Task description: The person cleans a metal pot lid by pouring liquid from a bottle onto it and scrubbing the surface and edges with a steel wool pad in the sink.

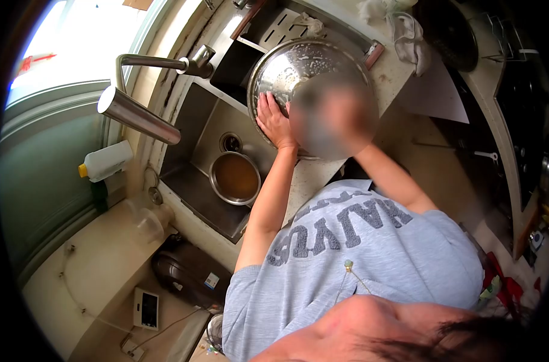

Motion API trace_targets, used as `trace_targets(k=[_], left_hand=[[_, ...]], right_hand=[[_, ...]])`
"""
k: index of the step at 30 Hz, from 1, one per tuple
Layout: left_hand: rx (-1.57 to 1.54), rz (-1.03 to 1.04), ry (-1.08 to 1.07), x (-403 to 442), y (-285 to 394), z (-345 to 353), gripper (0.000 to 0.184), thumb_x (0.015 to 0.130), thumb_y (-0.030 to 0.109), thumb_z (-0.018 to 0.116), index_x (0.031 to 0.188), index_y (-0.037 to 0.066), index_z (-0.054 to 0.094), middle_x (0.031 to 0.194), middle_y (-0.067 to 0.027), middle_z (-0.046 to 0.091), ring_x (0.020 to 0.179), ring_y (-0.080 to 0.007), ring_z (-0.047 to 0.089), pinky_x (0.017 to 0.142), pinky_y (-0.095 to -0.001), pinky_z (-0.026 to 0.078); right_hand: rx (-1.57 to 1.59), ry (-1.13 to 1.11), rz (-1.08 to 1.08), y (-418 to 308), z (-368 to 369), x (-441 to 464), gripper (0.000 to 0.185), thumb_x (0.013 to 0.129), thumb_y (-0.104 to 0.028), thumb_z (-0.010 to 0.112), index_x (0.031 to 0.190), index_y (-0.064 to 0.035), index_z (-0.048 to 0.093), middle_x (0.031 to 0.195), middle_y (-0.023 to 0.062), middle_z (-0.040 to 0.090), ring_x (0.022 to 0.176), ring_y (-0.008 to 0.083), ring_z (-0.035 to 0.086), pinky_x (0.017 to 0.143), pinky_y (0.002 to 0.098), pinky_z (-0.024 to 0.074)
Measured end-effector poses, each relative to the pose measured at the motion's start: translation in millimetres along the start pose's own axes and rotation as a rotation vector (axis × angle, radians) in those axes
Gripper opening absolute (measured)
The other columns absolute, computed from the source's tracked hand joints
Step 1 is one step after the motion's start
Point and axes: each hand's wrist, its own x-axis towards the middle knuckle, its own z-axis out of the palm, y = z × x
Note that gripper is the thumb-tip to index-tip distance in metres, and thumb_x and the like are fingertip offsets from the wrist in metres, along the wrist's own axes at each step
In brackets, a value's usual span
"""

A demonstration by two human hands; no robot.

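Observation:
A large round steel vessel, which looks like a wok lid or wide basin, lies across the sink's right side and the counter edge. Foamy drops cover its shiny surface. My left hand rests on its left side near the rim, fingers stretched and spread over the metal. Over the right part of it, my right hand is smeared by a grey blur; its fingers and anything in them cannot be made out. Below and left, a steel pot with brownish liquid stands in the sink basin, beside the drain.
A steel faucet reaches over the sink's left side. A white bottle with a yellow cap stands by the window. Cloths lie on the counter at upper right. A dark bin is at lower left, a stove at right.

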Motion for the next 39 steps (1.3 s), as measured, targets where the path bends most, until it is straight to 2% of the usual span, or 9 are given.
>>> trace_targets(k=[3, 7, 9, 13, 16, 19, 21, 25, 39], left_hand=[[0.003, -0.005, 0.001, 2.4, -2.7, 4.2, 0.056, 0.087, 0.031, 0.052, 0.134, 0.004, 0.042, 0.142, -0.0121, 0.038, 0.132, -0.0302, 0.032, 0.108, -0.0445, 0.022], [-0.022, -0.024, -0.013, 0.4, -2.9, 4.0, 0.056, 0.086, 0.031, 0.052, 0.134, 0.004, 0.042, 0.142, -0.0128, 0.038, 0.132, -0.0303, 0.032, 0.108, -0.0444, 0.022], [0.004, -0.001, 0.012, 1.5, -4.2, 7.0, 0.056, 0.086, 0.03, 0.052, 0.134, 0.004, 0.042, 0.142, -0.0129, 0.039, 0.131, -0.0305, 0.032, 0.108, -0.0447, 0.022], [-0.021, -0.002, -0.004, 1.9, -4.6, 5.6, 0.056, 0.086, 0.03, 0.052, 0.134, 0.004, 0.042, 0.142, -0.0128, 0.038, 0.131, -0.0305, 0.033, 0.108, -0.0445, 0.022], [-0.006, -0.012, -0.005, 0.9, -4.0, 3.5, 0.055, 0.086, 0.03, 0.052, 0.134, 0.004, 0.043, 0.142, -0.0127, 0.039, 0.131, -0.0304, 0.033, 0.108, -0.0443, 0.022], [-0.007, -0.016, 0.026, 1.9, -1.4, 7.2, 0.055, 0.086, 0.03, 0.052, 0.133, 0.003, 0.043, 0.142, -0.0124, 0.039, 0.131, -0.0301, 0.033, 0.108, -0.0445, 0.022], [-0.025, -0.006, 0.004, 2.0, -3.8, 4.7, 0.055, 0.086, 0.03, 0.052, 0.133, 0.003, 0.043, 0.142, -0.0125, 0.038, 0.131, -0.0297, 0.033, 0.109, -0.0446, 0.021], [-0.008, -0.019, 0.007, 2.1, -1.3, 4.7, 0.055, 0.086, 0.03, 0.051, 0.134, 0.004, 0.043, 0.142, -0.0125, 0.039, 0.131, -0.0295, 0.033, 0.108, -0.0447, 0.022], [0.001, -0.004, -0.001, 1.6, -4.7, 6.8, 0.056, 0.086, 0.031, 0.051, 0.135, 0.006, 0.041, 0.143, -0.0112, 0.038, 0.132, -0.0298, 0.032, 0.108, -0.0464, 0.022]], right_hand=[[-0.108, 0.151, -0.316, -24.5, 1.4, -9.1, 0.009, 0.07, -0.014, 0.065, 0.069, -0.0051, 0.061, 0.077, 0.0119, 0.06, 0.076, 0.0326, 0.056, 0.071, 0.0449, 0.0439], [-0.096, -0.035, -0.003, 8.3, -3.9, 4.4, 0.009, 0.07, -0.013, 0.065, 0.066, -0.0052, 0.063, 0.073, 0.012, 0.06, 0.068, 0.0322, 0.056, 0.063, 0.0426, 0.0452], [-0.231, 0.176, -0.252, 4.1, -4.5, 4.0, 0.007, 0.069, -0.009, 0.065, 0.063, -0.0067, 0.062, 0.061, 0.0111, 0.058, 0.054, 0.0274, 0.055, 0.051, 0.0376, 0.0437], [-0.219, 0.348, -0.472, -25.8, 10.7, 7.5, 0.009, 0.068, -0.011, 0.065, 0.062, -0.0068, 0.061, 0.06, 0.0108, 0.056, 0.052, 0.0271, 0.054, 0.049, 0.0371, 0.0433], [-0.145, 0.101, 0.011, 2.1, -11.4, 3.8, 0.008, 0.069, -0.01, 0.063, 0.062, -0.0066, 0.061, 0.068, 0.0101, 0.055, 0.076, 0.0323, 0.057, 0.069, 0.0433, 0.0448], [-0.184, 0.041, -0.182, -1.2, 20.9, -6.0, 0.01, 0.07, -0.01, 0.062, 0.061, -0.0067, 0.06, 0.071, 0.0108, 0.057, 0.079, 0.0301, 0.057, 0.07, 0.042, 0.045], [-0.317, 0.284, -0.414, -26.9, 7.9, -3.6, 0.008, 0.07, -0.009, 0.062, 0.063, -0.0054, 0.059, 0.071, 0.0119, 0.058, 0.076, 0.0282, 0.057, 0.066, 0.0398, 0.0454], [-0.115, 0.036, -0.129, 11.0, 0.0, -4.4, 0.006, 0.07, -0.009, 0.062, 0.069, -0.0036, 0.059, 0.075, 0.0128, 0.058, 0.075, 0.0293, 0.056, 0.067, 0.0411, 0.0449], [-0.07, 0.145, -0.406, -21.0, -3.1, 1.6, 0.01, 0.072, -0.011, 0.062, 0.064, -0.006, 0.057, 0.069, 0.0124, 0.056, 0.061, 0.0279, 0.052, 0.056, 0.0407, 0.0418]])
